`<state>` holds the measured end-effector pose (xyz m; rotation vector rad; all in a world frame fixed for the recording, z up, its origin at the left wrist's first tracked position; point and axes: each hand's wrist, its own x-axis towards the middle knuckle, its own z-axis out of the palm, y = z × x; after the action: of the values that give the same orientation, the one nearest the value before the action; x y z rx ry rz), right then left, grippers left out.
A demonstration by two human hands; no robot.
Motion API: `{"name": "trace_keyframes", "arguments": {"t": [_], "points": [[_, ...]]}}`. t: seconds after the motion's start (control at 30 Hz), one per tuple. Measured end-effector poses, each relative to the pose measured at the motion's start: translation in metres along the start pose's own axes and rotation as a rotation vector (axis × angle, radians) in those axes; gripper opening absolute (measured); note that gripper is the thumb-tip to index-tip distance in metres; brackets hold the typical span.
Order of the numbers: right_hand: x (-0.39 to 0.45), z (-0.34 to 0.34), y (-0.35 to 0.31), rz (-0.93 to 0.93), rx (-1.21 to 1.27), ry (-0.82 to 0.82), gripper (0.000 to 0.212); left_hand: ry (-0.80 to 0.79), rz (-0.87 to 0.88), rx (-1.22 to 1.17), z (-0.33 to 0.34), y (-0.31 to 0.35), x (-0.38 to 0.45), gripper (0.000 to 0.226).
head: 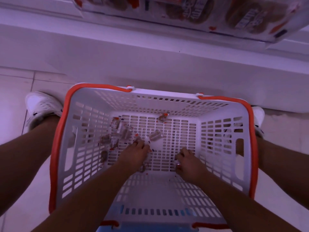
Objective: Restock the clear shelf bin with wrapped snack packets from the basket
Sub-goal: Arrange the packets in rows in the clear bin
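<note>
Packets (117,133) lie scattered flat on the slotted floor of the basket (73,114), most toward nine and ten o'clock of its centre, one stray (163,118) at twelve; their long axes point every which way, with no shared heading. The left hand (133,154) curls over packets near centre, the right hand (188,162) pinches something small at four o'clock. A hasty scoop could likely let slick wrappers slip out or snag corners in the slots. No clear bin is identifiable; only shelf stock (242,15) overhead at twelve.
</note>
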<state>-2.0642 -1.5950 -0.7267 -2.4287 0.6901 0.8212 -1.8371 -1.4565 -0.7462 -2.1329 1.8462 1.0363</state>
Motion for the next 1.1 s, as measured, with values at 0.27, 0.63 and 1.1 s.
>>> {"name": "trace_keyframes", "arguments": {"t": [0.27,0.63,1.1], "points": [[-0.007,-0.009,0.006,0.321,0.368,-0.102,0.023,0.047,-0.036,0.077,0.005,0.013,-0.002,0.066],[-0.009,0.009,0.001,0.204,-0.150,-0.149,0.049,-0.066,0.015,-0.206,0.005,-0.008,0.001,0.011],[-0.003,0.002,-0.015,0.036,-0.061,-0.218,0.033,-0.280,-0.013,0.077,0.016,0.018,-0.028,0.049]]}}
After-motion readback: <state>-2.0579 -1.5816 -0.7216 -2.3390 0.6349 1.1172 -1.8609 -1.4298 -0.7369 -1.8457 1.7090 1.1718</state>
